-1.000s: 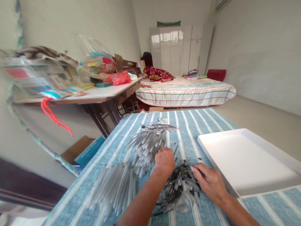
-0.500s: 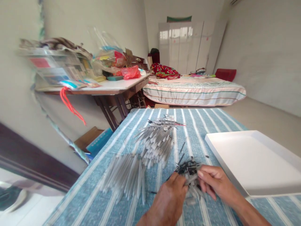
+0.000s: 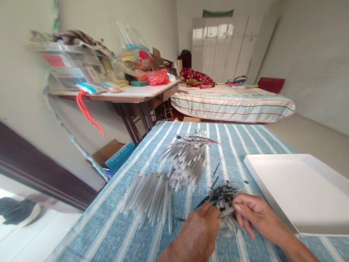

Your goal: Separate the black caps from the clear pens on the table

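The right hand (image 3: 255, 214) is closed to a pinch, thumb and forefinger on one end of a small grey piece (image 3: 227, 212), its other fingers loosely curled beneath. The left hand (image 3: 200, 233) meets it from the other side, curled with its back to the camera (whether it grips the piece or only steadies it, I cannot tell). A fingertip hold from both ends suits so slight a thing. The piece is held just on the near side of a heap of black parts (image 3: 219, 194), within easy reach of it. Left of that heap lie clear tubes (image 3: 188, 163) in two piles, each laid roughly parallel, seemingly kept apart by kind. Right of the heap, a white tray (image 3: 294, 189) rests on the striped counter (image 3: 240, 142).
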A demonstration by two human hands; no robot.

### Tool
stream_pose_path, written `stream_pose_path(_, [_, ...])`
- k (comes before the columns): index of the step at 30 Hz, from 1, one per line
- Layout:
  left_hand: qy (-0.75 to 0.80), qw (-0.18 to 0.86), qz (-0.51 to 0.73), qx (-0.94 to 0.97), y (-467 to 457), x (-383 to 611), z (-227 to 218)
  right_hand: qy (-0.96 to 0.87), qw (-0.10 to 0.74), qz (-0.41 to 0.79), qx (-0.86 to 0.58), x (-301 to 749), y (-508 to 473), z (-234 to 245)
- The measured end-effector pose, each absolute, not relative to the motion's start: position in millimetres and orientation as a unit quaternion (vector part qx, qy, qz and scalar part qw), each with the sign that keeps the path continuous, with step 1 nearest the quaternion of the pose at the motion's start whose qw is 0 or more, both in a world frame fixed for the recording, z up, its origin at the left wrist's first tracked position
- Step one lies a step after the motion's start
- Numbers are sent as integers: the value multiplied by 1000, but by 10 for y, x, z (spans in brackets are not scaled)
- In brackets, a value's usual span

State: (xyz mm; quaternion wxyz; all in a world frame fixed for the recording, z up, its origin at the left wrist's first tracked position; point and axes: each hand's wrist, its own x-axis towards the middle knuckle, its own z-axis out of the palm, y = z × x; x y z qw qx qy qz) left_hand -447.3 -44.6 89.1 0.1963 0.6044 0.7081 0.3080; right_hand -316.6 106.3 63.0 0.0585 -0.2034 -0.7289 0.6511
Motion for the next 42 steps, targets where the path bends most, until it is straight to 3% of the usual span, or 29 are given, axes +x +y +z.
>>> stream_pose_path(3, [717, 188, 263, 617, -438, -4479, 908, -723, 54, 659, -199, -3167, 1078, 627])
stream_pose_path(42, [729, 179, 234, 618, -411, -4503, 886, -683, 24, 694, -225, -3172, 1085, 568])
